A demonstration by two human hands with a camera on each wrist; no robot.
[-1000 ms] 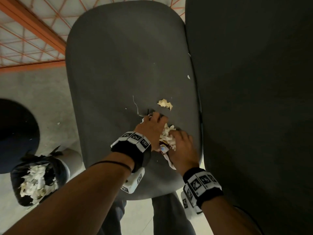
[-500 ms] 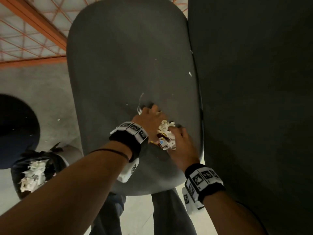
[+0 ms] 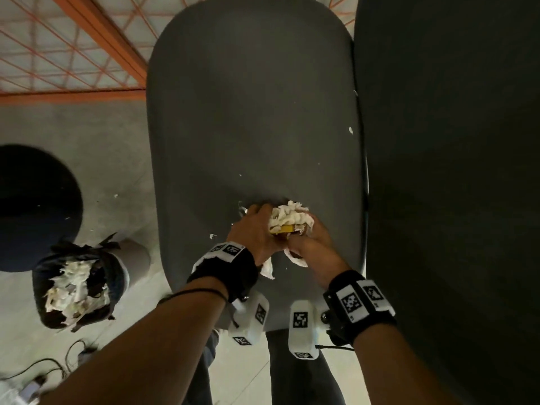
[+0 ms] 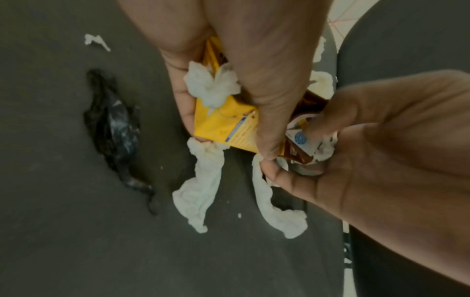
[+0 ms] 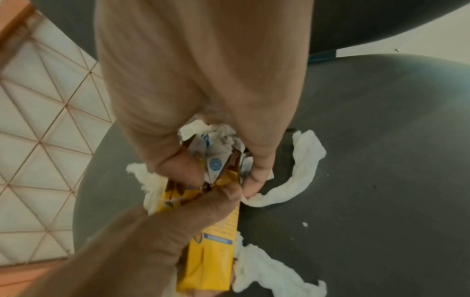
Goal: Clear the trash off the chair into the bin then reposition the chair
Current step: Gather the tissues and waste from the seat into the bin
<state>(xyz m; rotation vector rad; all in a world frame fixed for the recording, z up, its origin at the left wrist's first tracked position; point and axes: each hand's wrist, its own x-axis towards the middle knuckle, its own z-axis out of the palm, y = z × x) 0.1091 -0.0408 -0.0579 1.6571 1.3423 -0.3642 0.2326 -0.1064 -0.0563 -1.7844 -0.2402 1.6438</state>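
Head view: left hand (image 3: 257, 229) and right hand (image 3: 309, 241) both clutch a wad of tissue (image 3: 287, 214) and a yellow carton (image 4: 223, 122) (crushed) over the chair seat (image 3: 251, 112). Bin (image 3: 79, 285) stands well apart.

Both forearms reach forward and down, wrists close together, each wearing a black band with white coded tags. Left hand (image 3: 257, 229) sits knuckles up, fingers (image 4: 274, 112) curled down with the thumb opposite, gripping the bundle of trash (image 3: 287, 219). Right hand (image 3: 309, 244) comes in from the right, touching the left, its fingers (image 5: 257, 172) and thumb curled and pinching the same bundle from the other side. Fingertips of both hands nearly meet.
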